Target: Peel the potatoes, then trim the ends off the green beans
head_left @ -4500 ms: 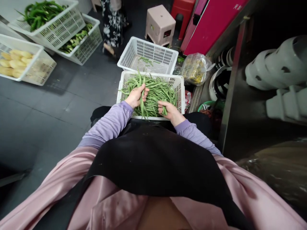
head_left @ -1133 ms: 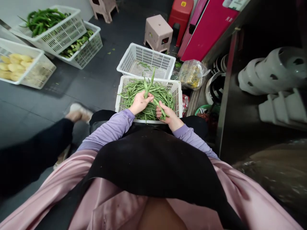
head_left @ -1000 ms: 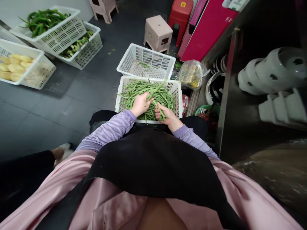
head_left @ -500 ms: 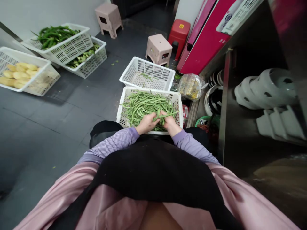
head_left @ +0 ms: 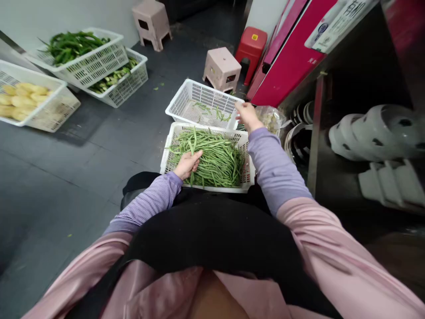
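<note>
A white basket (head_left: pixel 246 173) full of long green beans (head_left: pixel 219 161) stands right before my lap. Over its left part is my left hand (head_left: pixel 188 165), closed round a few green beans (head_left: pixel 191 144). My right hand (head_left: pixel 246 114) is at the right rim of a second white basket (head_left: pixel 179 99) behind the first, fingers apart and nothing seen in them. A few bean pieces (head_left: pixel 222 115) lie on the bottom of that second basket.
At the left stand a basket of peeled potatoes (head_left: pixel 63 106) and two stacked baskets of green vegetables (head_left: pixel 96 66). Pink stools (head_left: pixel 222 66) and a red stool (head_left: pixel 250 46) are behind. A plastic bag (head_left: pixel 272 118) and a metal shelf (head_left: pixel 315 133) are at the right.
My hands have moved apart: the right went forward to the far basket, the left went slightly left with beans. More bean pieces now lie in the far basket.
</note>
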A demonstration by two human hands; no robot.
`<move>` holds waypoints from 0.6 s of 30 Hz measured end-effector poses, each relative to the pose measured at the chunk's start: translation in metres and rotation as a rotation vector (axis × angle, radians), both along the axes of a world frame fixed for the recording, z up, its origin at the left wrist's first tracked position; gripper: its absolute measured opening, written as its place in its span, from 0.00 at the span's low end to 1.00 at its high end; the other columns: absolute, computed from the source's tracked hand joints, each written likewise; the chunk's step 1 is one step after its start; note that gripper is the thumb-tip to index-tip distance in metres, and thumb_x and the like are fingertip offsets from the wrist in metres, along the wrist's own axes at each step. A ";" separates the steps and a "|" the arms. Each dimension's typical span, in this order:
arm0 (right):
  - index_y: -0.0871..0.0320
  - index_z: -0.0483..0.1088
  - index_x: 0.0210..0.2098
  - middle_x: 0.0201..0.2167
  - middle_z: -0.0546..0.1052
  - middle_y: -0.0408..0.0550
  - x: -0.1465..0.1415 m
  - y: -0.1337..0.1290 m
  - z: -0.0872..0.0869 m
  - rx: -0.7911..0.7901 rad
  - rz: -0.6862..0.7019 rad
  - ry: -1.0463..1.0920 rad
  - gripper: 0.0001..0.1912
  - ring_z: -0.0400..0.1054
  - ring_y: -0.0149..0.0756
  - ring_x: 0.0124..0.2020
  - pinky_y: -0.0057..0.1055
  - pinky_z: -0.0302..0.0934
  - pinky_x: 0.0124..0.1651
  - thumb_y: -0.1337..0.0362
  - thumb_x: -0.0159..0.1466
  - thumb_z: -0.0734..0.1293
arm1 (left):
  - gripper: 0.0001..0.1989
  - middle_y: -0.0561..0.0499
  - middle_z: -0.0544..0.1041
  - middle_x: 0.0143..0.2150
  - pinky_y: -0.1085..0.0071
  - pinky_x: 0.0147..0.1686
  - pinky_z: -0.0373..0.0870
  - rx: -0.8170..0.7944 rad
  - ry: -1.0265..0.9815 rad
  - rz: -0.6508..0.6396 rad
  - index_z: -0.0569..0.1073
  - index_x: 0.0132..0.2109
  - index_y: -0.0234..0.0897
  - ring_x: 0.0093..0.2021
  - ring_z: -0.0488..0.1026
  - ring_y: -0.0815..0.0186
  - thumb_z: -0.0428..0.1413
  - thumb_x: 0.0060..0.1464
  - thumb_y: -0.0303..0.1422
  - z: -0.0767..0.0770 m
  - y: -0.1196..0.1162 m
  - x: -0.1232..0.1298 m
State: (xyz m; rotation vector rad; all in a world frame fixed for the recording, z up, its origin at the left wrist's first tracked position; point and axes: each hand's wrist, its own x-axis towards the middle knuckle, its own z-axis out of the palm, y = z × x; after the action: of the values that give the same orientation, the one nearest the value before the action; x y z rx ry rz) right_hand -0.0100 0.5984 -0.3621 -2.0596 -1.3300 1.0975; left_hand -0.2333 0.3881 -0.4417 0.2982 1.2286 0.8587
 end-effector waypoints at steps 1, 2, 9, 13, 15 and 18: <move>0.68 0.78 0.54 0.42 0.85 0.48 -0.001 -0.021 -0.007 -0.074 -0.017 0.035 0.10 0.65 0.25 0.30 0.30 0.60 0.39 0.68 0.92 0.68 | 0.37 0.65 0.66 0.22 0.78 0.18 0.49 -0.009 -0.030 0.009 0.65 0.36 0.45 0.16 0.56 0.78 0.88 0.64 0.46 0.001 0.002 0.000; 0.64 0.79 0.48 0.35 0.82 0.44 -0.002 -0.048 -0.015 -0.129 0.003 0.078 0.10 0.62 0.26 0.27 0.30 0.57 0.35 0.73 0.89 0.71 | 0.33 0.64 0.68 0.23 0.78 0.18 0.50 -0.010 -0.069 0.011 0.67 0.37 0.44 0.17 0.57 0.77 0.86 0.68 0.44 0.003 0.003 0.001; 0.57 0.79 0.33 0.24 0.74 0.37 -0.013 -0.237 -0.059 -0.446 0.232 0.522 0.18 0.57 0.27 0.22 0.26 0.51 0.26 0.66 0.81 0.77 | 0.20 0.54 0.75 0.30 0.70 0.25 0.70 0.099 -0.240 0.014 0.77 0.44 0.42 0.24 0.72 0.66 0.70 0.83 0.47 0.001 0.015 0.020; 0.56 0.80 0.35 0.25 0.74 0.36 -0.010 -0.271 -0.065 -0.426 0.329 0.591 0.20 0.59 0.28 0.25 0.25 0.49 0.28 0.53 0.73 0.88 | 0.22 0.52 0.78 0.36 0.65 0.35 0.82 0.287 -0.120 0.164 0.78 0.51 0.45 0.34 0.82 0.60 0.74 0.81 0.55 -0.001 0.024 0.030; 0.55 0.79 0.33 0.22 0.69 0.34 -0.006 -0.272 -0.064 -0.443 0.340 0.643 0.23 0.56 0.28 0.24 0.26 0.47 0.28 0.50 0.71 0.89 | 0.25 0.51 0.79 0.39 0.64 0.39 0.85 0.338 -0.063 0.232 0.77 0.53 0.45 0.38 0.84 0.59 0.74 0.80 0.59 -0.001 0.032 0.033; 0.57 0.81 0.35 0.23 0.66 0.34 0.000 -0.269 -0.060 -0.505 0.269 0.803 0.19 0.51 0.27 0.24 0.26 0.45 0.29 0.53 0.74 0.85 | 0.29 0.52 0.79 0.42 0.64 0.43 0.88 0.374 0.017 0.306 0.76 0.55 0.45 0.39 0.84 0.62 0.73 0.79 0.64 -0.008 0.044 0.033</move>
State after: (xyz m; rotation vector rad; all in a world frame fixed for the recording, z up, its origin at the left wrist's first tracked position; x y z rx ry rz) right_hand -0.0098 0.3293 -0.4221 -1.4262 -0.9693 2.2507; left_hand -0.2002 0.4325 -0.4493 0.4246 1.1408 1.3576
